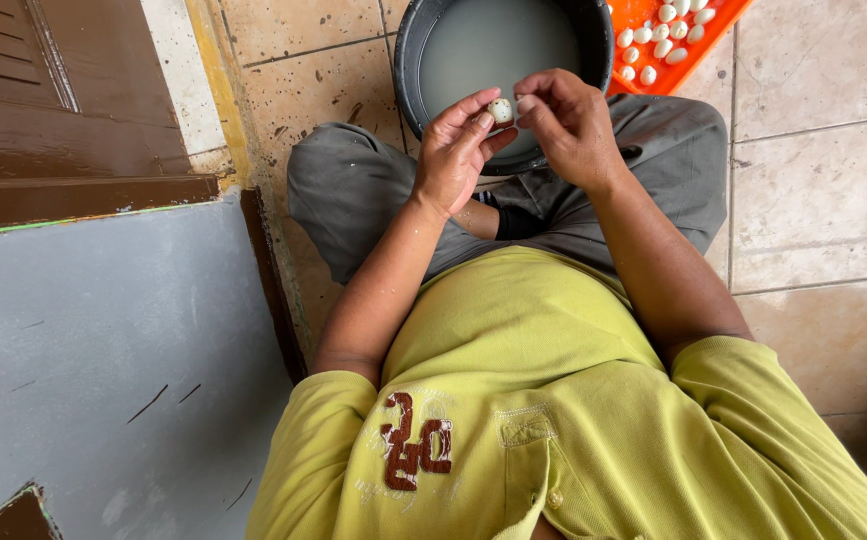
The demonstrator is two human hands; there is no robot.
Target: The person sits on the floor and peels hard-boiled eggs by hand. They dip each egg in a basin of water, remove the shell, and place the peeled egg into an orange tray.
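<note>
Tiled beige floor [814,190]; person seated over a black round basin of cloudy water [489,45]. Left hand [454,150] pinches a small white peeled egg [501,109]; right hand [574,125], fingers curled, picks at it. Peeling step appears underway; the next move needs light fingertip pressure.

No packages, labels, signs or screens are observed anywhere in the view, from twelve o'clock round.

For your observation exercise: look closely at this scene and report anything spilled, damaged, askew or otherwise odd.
Nothing looks spilled or askew. Both hands, left hand and right hand, hold a small white egg over the bucket of cloudy water. Only wear shows: scratches on the grey board and stained floor tiles.
</note>
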